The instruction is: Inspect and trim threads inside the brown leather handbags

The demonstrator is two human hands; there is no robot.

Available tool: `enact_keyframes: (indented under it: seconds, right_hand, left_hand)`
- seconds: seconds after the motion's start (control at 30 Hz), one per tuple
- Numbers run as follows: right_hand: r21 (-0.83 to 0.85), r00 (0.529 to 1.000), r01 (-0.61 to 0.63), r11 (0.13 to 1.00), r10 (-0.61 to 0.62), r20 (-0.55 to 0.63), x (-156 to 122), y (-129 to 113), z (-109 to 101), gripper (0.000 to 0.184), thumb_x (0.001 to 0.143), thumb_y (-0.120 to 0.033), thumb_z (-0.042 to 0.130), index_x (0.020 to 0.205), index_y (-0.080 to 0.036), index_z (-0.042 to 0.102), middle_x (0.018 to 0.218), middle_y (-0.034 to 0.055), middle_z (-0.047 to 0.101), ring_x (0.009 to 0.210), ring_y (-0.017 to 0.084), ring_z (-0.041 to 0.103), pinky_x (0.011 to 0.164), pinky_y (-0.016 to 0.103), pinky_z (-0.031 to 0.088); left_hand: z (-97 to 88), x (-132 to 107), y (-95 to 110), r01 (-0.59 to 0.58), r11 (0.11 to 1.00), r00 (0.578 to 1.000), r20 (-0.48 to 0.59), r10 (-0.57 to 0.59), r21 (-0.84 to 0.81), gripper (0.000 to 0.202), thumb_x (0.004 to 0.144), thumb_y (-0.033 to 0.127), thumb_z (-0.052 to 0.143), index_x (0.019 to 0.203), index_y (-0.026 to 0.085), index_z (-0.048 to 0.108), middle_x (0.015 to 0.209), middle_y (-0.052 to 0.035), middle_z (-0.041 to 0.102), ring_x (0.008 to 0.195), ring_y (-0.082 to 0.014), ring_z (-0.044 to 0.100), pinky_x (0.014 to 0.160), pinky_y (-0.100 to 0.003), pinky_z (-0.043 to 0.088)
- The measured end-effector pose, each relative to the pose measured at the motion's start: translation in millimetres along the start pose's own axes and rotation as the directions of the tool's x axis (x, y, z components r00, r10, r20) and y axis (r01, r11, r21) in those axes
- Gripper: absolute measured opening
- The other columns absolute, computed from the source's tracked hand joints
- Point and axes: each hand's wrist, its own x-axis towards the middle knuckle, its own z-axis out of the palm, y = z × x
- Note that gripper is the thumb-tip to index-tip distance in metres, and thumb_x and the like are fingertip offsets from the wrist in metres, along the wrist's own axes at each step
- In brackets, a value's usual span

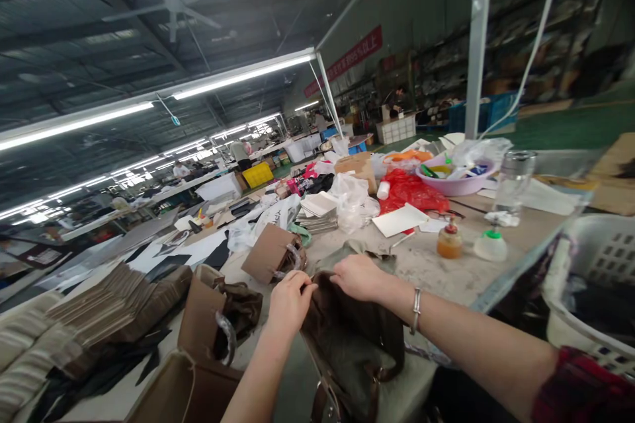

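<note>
A dark brown handbag (347, 337) hangs just in front of me at the table's edge, its handle and metal fittings low on the near side. With fingertips pinched, my left hand (292, 299) grips the bag's upper edge on the left. A short way to the right, my right hand (361, 276) is closed on the same edge, palm down. Past my hands on the table is a brown bag (270, 252) with a plastic-wrapped handle. Left of my forearm stands another brown bag (198, 314), its handle wrapped too. The inside of the held bag is mostly hidden.
Stacked brown panels (119, 297) lie at the left. Glue bottles (449, 242), a clear glass jar (513, 188), red plastic (407, 192) and a pink basin (459, 180) stand toward the right. A white basket (560, 291) is at the right edge, with a metal post (479, 46) behind.
</note>
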Motion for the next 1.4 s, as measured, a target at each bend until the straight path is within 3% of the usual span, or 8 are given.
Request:
enact_keyframes:
  seconds: [0.13,0.27,0.5,0.97,1.07,1.2,1.3,1.4]
  right_hand:
    - [0.042,1.0,-0.003,0.999,0.003,0.01,-2.3,4.7,1.8,0.048,0.09,-0.053,0.039,0.086,-0.019,0.072,0.084,0.011,0.07,0.083,0.025,0.064,0.069,0.029,0.046]
    - [0.16,0.995,0.099,0.982,-0.098,-0.017,-1.8,12.1,-0.3,0.056,0.078,-0.071,0.047,0.093,-0.022,0.069,0.083,0.0062,0.07,0.078,0.023,0.064,0.062,0.027,0.043]
    - [0.182,0.974,0.225,0.957,-0.226,-0.014,15.2,7.2,-10.1,0.028,0.087,-0.043,0.052,0.092,-0.023,0.07,0.082,0.0025,0.07,0.077,0.018,0.063,0.061,0.023,0.038]
    - [0.088,0.996,0.087,0.992,-0.085,-0.031,29.7,-9.6,1.7,0.03,0.083,-0.03,0.046,0.083,-0.019,0.073,0.084,0.0092,0.071,0.081,0.022,0.064,0.069,0.027,0.046]
    - [0.088,0.998,0.053,0.995,-0.051,-0.031,31.3,-13.3,2.4,0.03,0.084,-0.027,0.044,0.082,-0.019,0.073,0.083,0.0096,0.07,0.081,0.023,0.065,0.068,0.028,0.047]
    - [0.102,0.999,0.027,0.994,-0.024,-0.031,26.4,-14.4,2.8,0.031,0.084,-0.025,0.043,0.083,-0.018,0.072,0.084,0.0095,0.07,0.081,0.023,0.065,0.069,0.028,0.047]
    - [0.121,1.0,0.021,0.992,-0.019,-0.018,17.0,-13.3,2.2,0.029,0.084,-0.028,0.045,0.08,-0.018,0.072,0.082,0.0091,0.07,0.08,0.022,0.065,0.068,0.027,0.047]
    - [0.138,1.0,0.001,0.99,0.001,-0.016,6.7,-11.5,1.4,0.031,0.085,-0.03,0.043,0.08,-0.018,0.072,0.083,0.0087,0.071,0.081,0.022,0.065,0.069,0.026,0.046]
  left_hand:
    - [2.3,0.8,-0.5,0.032,0.999,0.999,-0.006,-0.032,0.027,0.013,0.082,0.024,0.056,0.071,0.019,0.059,0.075,-0.0006,0.061,0.075,-0.0163,0.058,0.07,-0.027,0.041]
    - [3.8,1.9,-0.6,0.046,0.998,0.999,-0.005,-0.046,0.029,0.015,0.083,0.022,0.054,0.069,0.018,0.057,0.074,-0.001,0.061,0.074,-0.0164,0.057,0.07,-0.027,0.04]
    - [1.9,3.2,-1.2,0.018,1.0,1.0,0.012,-0.018,0.002,0.014,0.082,0.019,0.054,0.068,0.018,0.057,0.071,-0.0001,0.058,0.071,-0.0151,0.055,0.067,-0.025,0.039]
    - [4.0,8.8,-0.3,0.079,0.996,0.997,0.0,-0.079,-0.047,0.017,0.074,0.012,0.055,0.058,0.017,0.05,0.065,0.0019,0.055,0.067,-0.0132,0.054,0.066,-0.024,0.04]
    - [5.4,6.7,-0.9,0.149,0.967,0.988,-0.016,-0.156,-0.208,0.007,0.075,0.016,0.057,0.073,0.018,0.051,0.079,0.001,0.061,0.073,-0.0136,0.059,0.071,-0.025,0.044]
    - [1.7,-0.5,-10.9,0.263,0.909,0.965,0.067,-0.255,-0.323,0.053,0.065,0.022,0.072,0.11,0.021,0.045,0.108,-0.0057,0.062,0.082,-0.0171,0.064,0.078,-0.03,0.049]
    - [-5.6,-4.6,-20.8,0.283,0.936,0.951,0.191,-0.245,-0.209,0.062,0.061,0.019,0.076,0.115,0.022,0.045,0.103,-0.0053,0.065,0.086,-0.0201,0.064,0.082,-0.033,0.048]
    - [-11.9,-5.1,-23.4,0.171,0.964,0.965,0.233,-0.121,-0.205,0.05,0.065,0.016,0.072,0.108,0.024,0.049,0.1,-0.0015,0.065,0.088,-0.0181,0.063,0.083,-0.03,0.048]
